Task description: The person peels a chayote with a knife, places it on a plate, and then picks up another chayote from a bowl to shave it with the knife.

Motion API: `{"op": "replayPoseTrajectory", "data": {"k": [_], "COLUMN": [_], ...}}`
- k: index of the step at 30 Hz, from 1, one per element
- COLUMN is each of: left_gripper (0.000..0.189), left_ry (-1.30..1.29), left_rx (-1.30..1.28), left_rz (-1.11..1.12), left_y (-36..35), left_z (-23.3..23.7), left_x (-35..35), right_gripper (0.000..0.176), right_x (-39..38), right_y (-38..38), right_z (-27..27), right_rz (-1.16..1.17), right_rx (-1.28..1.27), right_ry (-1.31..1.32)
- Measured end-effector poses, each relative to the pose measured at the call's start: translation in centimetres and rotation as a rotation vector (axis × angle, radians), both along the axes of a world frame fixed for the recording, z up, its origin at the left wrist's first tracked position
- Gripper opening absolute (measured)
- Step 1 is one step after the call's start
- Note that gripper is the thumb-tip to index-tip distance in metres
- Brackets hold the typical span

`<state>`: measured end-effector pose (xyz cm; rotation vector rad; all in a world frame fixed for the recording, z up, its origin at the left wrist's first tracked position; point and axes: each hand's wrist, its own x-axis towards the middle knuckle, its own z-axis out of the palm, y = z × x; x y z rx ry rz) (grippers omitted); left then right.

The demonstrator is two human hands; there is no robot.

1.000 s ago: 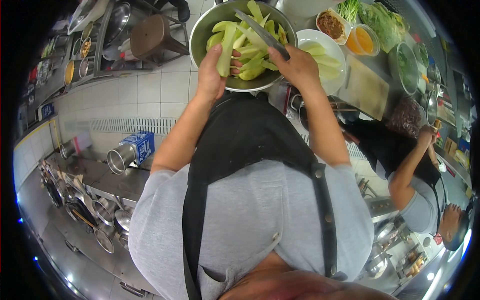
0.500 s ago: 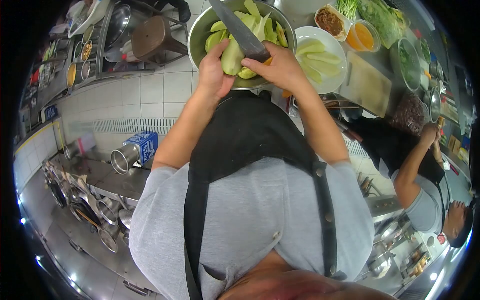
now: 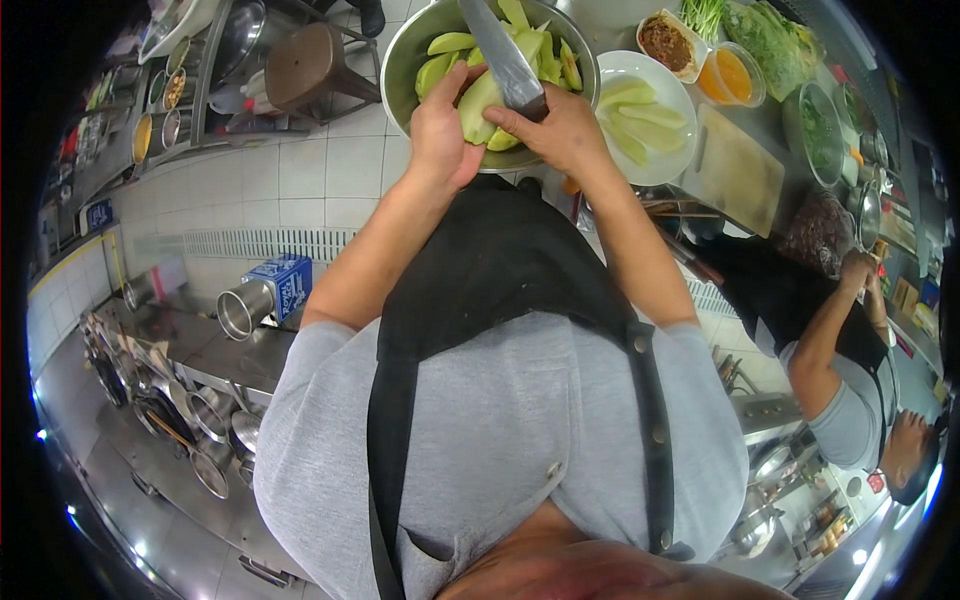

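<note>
My left hand point(image 3: 442, 130) is wrapped round a pale green, oblong peeled fruit or vegetable point(image 3: 479, 108), whose exact kind I cannot make out. In my right hand point(image 3: 566, 128) is a broad-bladed knife point(image 3: 503, 62), its blade pointing up and left across the vegetable, with the thumb near the vegetable. Both hands are over the near side of a large metal bowl point(image 3: 392, 75). Green and pale cut pieces point(image 3: 452, 43) lie inside it. To the right, a white plate point(image 3: 672, 165) carries several long pale green slices point(image 3: 640, 115).
A cutting board point(image 3: 738, 170), a tub of orange liquid point(image 3: 725, 76), a container of brown paste point(image 3: 666, 42) and leafy greens point(image 3: 770, 45) occupy the right counter. A co-worker point(image 3: 835, 350) stands at right. A brown stool point(image 3: 308, 72) is at left.
My hands, the knife and the vegetable have shifted slightly right within the view. The knife blade is turned so that more of its bright face shows. Both hands keep their hold.
</note>
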<state>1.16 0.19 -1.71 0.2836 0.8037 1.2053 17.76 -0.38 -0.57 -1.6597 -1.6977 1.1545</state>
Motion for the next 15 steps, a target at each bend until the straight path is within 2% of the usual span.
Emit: {"op": "replayPoseTrajectory", "data": {"k": [5,11,13,15], "left_gripper": [0.051,0.066,0.077,0.083], "left_ry": [0.004,0.027,0.159,0.094], "left_rx": [0.010,0.070,0.075,0.055], "left_rz": [0.016,-0.082,-0.050,-0.069], "left_y": [-0.1,-0.9,-0.7,-0.8], "left_z": [-1.9,-1.2,-1.3,-0.5], "left_x": [0.0,-0.1,0.0,-0.1], "right_gripper": [0.067,0.069,0.070,0.073], "right_x": [-0.2,-0.5,-1.1,-1.2], "right_y": [-0.6,-1.2,-1.6,-1.9], "right_z": [-1.6,-2.4,-3.0,-3.1], "right_rz": [0.032,0.073,0.093,0.084], "right_rx": [-0.014,-0.080,-0.066,-0.067], "right_ry": [0.012,0.048,-0.031,-0.052]}}
